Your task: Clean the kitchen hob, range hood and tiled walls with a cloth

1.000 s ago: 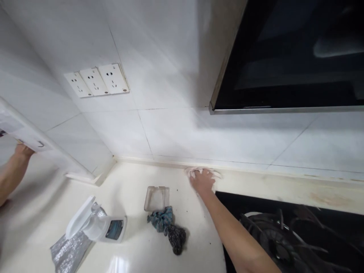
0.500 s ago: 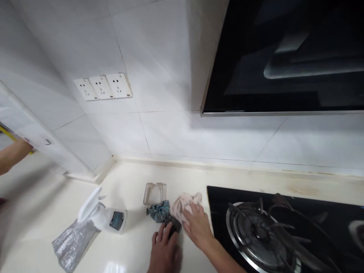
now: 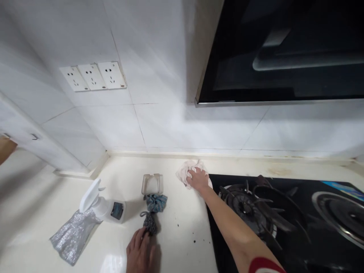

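On the counter beside the stove's far left corner, my right hand presses down on a crumpled pale pink cloth, its fingers curled over it. My left hand lies low at the front with fingers stretched out, the tips against a dark grey mesh scrubber with a small loop. Just behind that scrubber is a crumpled blue-grey cloth. A clear, shallow plastic tray sits behind the blue-grey cloth. Dark crumbs are scattered on the counter between my left hand and the stove.
A white spray bottle lies over a silver bag at left. The black gas stove with its pan supports fills the right. Above hangs a black range hood. Another person's arm shows at the left edge.
My right hand has moved the pink cloth away from me, toward the wall. My left hand and the dark scrubber have shifted left, exposing crumbs. The other person's arm has drawn back leftward.
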Available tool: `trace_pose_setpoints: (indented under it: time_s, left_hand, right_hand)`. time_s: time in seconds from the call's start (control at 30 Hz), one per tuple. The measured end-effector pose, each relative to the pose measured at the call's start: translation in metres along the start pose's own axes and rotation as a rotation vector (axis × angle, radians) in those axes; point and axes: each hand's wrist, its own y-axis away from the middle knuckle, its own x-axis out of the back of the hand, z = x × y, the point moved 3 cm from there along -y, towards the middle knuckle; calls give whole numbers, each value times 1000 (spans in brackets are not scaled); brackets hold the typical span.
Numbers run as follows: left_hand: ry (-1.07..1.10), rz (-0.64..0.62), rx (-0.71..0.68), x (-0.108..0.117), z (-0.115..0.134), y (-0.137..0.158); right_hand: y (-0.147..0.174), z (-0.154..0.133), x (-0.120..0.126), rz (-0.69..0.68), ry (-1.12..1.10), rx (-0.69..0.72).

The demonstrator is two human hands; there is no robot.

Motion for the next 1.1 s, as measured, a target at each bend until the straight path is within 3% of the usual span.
trace_pose_setpoints:
  time_s: [0.1, 0.27, 0.4, 0.5, 0.57, 0.67, 0.73, 0.8, 0.93, 1.1]
  left_hand:
    - [-38, -11, 90, 1, -23, 7]
    - [6, -199, 297, 2, -47, 4]
    - [82, -329, 351, 12, -40, -4]
    - [122, -372, 368, 20, -35, -2]
    - [149, -344, 382, 23, -36, 5]
    - [204, -293, 394, 24, -42, 23]
    - [227, -273, 392, 22, -45, 37]
    - [230, -256, 381, 18, -47, 50]
    - [234, -186, 342, 12, -46, 65]
    - [302, -68, 319, 11, -45, 66]
  right_hand:
    - [40, -15, -31, -18, 31, 45]
    - [160, -34, -79, -59, 15, 202]
    - [242, -19, -106, -116, -99, 315]
    - [276, 6, -107, -126, -253, 305]
    - [283, 23, -92, -85, -429, 248]
    - [268, 37, -48, 59, -618, 172]
    - [242, 38, -18, 149, -559, 185]
    - [211, 36, -2, 157, -370, 179]
    - [180, 30, -26, 25, -39, 81]
    - [229, 10, -80, -10, -125, 151]
